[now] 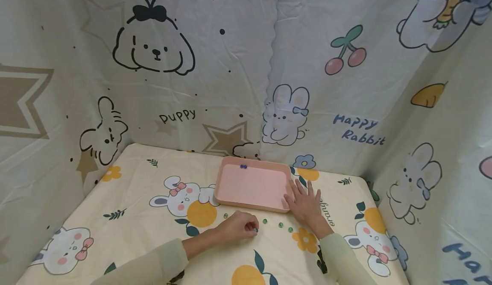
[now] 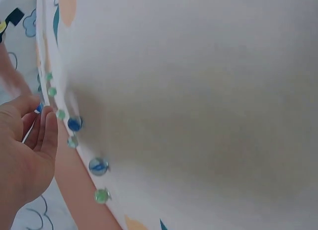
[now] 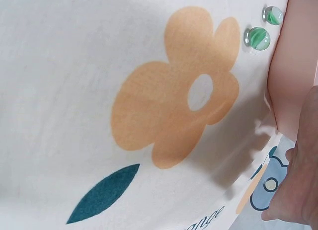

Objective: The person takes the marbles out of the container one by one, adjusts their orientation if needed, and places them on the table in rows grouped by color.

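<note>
My left hand point(image 1: 237, 226) is over the cloth in front of the pink tray point(image 1: 251, 209), pinching a small blue marble point(image 2: 39, 108) between thumb and fingers. Spread fingers of my right hand point(image 1: 306, 206) rest on the tray's right edge. Two dark blue marbles point(image 1: 244, 166) lie inside the tray near its back wall. Along the tray's front, several green marbles point(image 1: 281, 224) lie on the cloth. The left wrist view also has a dark blue marble point(image 2: 75, 123) and a clear marble with a blue swirl point(image 2: 98, 166) near the left hand.
A pale yellow cloth with printed rabbits, oranges and flowers point(image 1: 306, 239) covers the table. Printed curtains point(image 1: 230, 63) enclose the back and both sides. In the right wrist view, two green-swirled marbles point(image 3: 258, 38) lie close to the tray wall point(image 3: 295, 61).
</note>
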Tool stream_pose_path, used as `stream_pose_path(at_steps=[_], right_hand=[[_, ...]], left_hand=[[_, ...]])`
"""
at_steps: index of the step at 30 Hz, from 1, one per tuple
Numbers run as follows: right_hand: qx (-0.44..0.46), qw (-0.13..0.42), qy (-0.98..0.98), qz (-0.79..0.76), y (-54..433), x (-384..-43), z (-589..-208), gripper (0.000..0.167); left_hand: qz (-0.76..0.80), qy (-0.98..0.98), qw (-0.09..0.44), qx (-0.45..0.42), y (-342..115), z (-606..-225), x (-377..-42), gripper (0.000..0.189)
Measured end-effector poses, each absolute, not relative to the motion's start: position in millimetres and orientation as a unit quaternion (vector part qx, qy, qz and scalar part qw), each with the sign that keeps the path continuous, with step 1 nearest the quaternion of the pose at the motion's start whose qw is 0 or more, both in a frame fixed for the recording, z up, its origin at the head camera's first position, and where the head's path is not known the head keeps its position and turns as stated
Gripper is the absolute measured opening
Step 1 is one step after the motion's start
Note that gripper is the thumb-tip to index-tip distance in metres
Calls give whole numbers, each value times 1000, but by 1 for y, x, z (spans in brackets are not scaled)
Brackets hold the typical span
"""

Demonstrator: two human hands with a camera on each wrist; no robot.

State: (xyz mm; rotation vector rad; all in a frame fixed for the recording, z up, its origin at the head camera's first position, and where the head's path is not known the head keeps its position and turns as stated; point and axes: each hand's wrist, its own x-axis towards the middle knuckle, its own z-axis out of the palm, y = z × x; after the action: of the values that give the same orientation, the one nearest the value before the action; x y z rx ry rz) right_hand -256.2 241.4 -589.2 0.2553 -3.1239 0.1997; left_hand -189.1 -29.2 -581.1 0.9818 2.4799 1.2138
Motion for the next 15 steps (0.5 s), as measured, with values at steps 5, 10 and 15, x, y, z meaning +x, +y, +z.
stream_pose_path(at_steps=[5,10,15], right_hand=[[78,-1,-995,67,241,-255,-587,66],[77,-1,-995,62,240,-254,-586,67],[77,2,-995,55,240,-255,-585,67]], left_hand=[[369,856,111,345,-22,-587,-187,11],[325,872,120,346,-18,-588,-185,11],[294,882,128,345,-17,-590,-186,10]])
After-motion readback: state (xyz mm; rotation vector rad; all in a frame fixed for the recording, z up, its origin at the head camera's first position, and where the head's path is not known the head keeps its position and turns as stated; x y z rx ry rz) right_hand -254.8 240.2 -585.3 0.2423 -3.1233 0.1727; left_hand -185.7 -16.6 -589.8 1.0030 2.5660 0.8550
